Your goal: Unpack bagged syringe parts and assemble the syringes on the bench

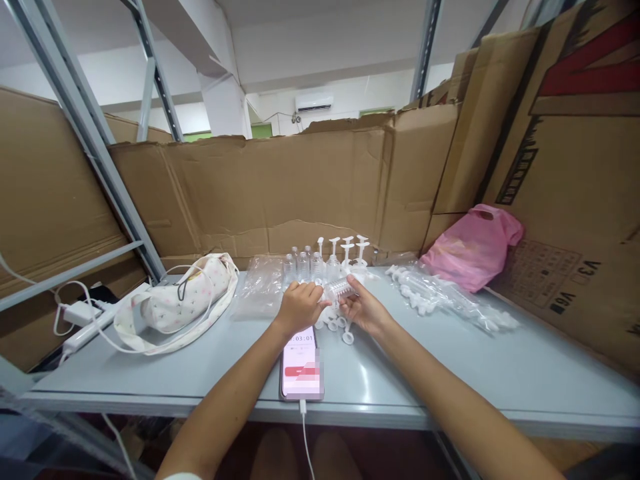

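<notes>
In front of me, my right hand (364,308) is closed round a small clear ribbed bottle (341,289), which lies on its side with one end toward the left. My left hand (301,305) is curled shut at that left end; whatever its fingers grip is hidden. Behind my hands stand several clear bottles (303,265) without tops. To their right rise several white pump tops (347,250), at least some of them on bottles. Loose white pieces with round rings (347,337) lie under and beside the held bottle.
A phone (300,367) on a charging cable lies by the table's front edge. A flat clear bag (260,287) and a patterned pouch (183,303) lie left. On the right are bagged white parts (445,297) and a pink bag (475,247). Cardboard (280,187) walls the back.
</notes>
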Demonstrator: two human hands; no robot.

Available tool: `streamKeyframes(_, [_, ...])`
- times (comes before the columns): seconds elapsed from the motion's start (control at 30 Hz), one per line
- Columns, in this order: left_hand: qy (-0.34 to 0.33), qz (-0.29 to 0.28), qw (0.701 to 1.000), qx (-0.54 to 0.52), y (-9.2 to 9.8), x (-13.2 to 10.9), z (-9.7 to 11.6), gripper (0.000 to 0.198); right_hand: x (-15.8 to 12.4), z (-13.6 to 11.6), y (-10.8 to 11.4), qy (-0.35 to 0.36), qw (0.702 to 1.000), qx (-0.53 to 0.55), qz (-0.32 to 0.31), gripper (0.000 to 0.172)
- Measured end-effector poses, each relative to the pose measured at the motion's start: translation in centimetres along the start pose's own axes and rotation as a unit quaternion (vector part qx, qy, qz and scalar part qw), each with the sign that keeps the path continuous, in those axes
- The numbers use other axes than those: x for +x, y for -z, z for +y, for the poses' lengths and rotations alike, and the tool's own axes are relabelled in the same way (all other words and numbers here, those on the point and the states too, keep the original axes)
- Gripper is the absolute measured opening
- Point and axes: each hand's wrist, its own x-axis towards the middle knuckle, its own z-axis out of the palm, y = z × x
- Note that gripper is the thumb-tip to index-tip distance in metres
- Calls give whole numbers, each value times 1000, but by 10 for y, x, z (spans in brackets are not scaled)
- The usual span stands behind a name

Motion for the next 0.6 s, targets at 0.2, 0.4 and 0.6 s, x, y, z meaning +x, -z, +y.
streamKeyframes(0.2, [174,-17,946,-273,-6,-5,8,53,-13,-7,-8,124,989,-34,-76,29])
streamKeyframes(0.4, [268,-11,827,-494,-10,-3,4,64,-14,-10,-10,153,981,-63,-100,29])
streamKeyframes(0.6, [233,65,880,-410,0,-3,2,27,-7,-6,-4,137,988,-38,-57,27])
